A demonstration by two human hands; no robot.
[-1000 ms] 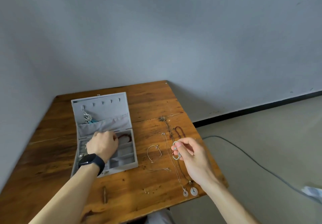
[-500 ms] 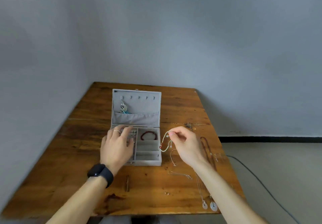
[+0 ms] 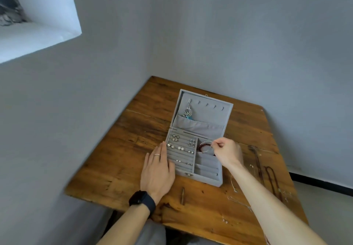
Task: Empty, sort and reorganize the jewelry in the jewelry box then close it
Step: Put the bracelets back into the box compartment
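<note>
We find the grey jewelry box open on the desk, its lid laid back toward 12 o'clock. The left hand lies flat, fingers straight, against the box's 9 o'clock wall. The right hand pinches a silver bangle over the 2 o'clock compartment, where a red beaded bracelet lies.

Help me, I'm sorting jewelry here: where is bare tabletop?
The table is bare left of the jewelry box, beyond the left hand, and behind the lid. Right of the box necklaces crowd it; the right hand pinches a bangle.
</note>
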